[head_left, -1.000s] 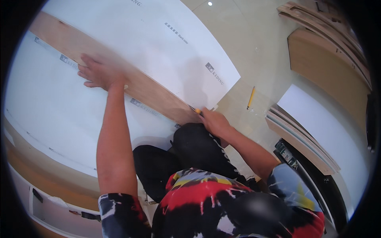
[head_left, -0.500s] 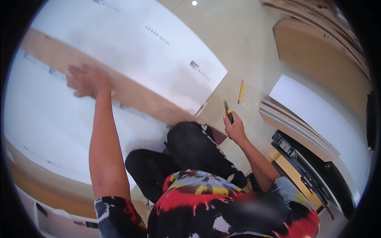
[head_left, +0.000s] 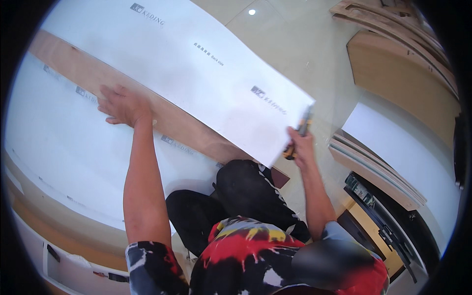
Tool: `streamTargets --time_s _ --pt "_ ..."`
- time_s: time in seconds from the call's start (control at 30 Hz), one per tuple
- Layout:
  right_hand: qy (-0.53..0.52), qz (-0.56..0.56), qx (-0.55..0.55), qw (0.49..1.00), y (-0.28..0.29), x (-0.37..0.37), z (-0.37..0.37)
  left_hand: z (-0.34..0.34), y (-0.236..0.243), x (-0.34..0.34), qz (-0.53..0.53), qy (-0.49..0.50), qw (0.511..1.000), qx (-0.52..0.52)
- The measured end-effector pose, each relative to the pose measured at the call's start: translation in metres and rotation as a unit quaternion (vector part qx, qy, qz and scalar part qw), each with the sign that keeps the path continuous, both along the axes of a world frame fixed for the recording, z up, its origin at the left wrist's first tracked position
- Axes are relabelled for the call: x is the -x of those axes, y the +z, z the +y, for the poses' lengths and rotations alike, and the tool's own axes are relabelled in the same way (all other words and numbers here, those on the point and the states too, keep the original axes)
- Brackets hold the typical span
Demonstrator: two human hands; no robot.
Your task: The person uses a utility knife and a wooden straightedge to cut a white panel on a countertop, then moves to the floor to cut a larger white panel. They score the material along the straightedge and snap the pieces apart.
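My left hand lies with fingers spread on a long wooden strip. The strip runs slantwise between a large white printed sheet on the far side and another white printed surface on the near side. My right hand is closed around a black-and-yellow utility knife, slightly blurred, its tip pointing away from me. Hand and knife are at the sheet's right end; whether the blade touches the sheet, I cannot tell.
Stacked boards with a white top stand at the right. Brown panels are beyond them. A black-framed item is at lower right. My black-trousered knees press close to the strip. A white open box is at lower left.
My right hand has brought the knife up to the sheet's right end. That end now reaches further right and looks flatter. A yellow pencil on the floor is now out of sight. My left hand stays on the strip.
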State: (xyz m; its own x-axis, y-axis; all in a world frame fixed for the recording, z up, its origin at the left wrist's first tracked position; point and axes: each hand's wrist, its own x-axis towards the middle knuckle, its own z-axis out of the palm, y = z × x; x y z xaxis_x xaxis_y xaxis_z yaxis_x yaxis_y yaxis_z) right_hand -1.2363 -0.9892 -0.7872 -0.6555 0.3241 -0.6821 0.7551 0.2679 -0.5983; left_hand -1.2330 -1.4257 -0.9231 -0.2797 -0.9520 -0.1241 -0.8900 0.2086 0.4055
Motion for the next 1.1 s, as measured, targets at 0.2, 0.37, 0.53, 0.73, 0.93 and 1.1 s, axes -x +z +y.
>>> streamTargets --time_s 0.2,0.37,0.53,0.73,0.93,1.1 --pt "0.008 0.159 0.137 0.978 0.181 0.017 0.005 -0.011 0.016 0.002 -0.032 -0.016 0.999 -0.03" --pt "-0.089 0.208 0.271 0.936 0.234 0.026 -0.045 0.0 0.019 0.003 -0.03 0.0 0.999 -0.034" --pt "-0.013 0.136 0.084 0.987 0.153 0.025 0.026 -0.005 0.023 0.008 -0.023 0.023 0.999 -0.034" --pt "0.059 -0.031 -0.179 0.982 0.015 -0.026 0.057 -0.01 0.016 -0.002 -0.041 -0.005 0.996 -0.073" --pt "0.17 -0.028 -0.098 0.98 0.008 0.016 -0.039 -0.112 0.028 0.023 0.048 -0.006 0.998 -0.03" --pt "0.341 0.012 -0.035 0.939 -0.027 0.06 -0.177 -0.21 0.03 0.088 0.04 0.035 0.998 -0.037"
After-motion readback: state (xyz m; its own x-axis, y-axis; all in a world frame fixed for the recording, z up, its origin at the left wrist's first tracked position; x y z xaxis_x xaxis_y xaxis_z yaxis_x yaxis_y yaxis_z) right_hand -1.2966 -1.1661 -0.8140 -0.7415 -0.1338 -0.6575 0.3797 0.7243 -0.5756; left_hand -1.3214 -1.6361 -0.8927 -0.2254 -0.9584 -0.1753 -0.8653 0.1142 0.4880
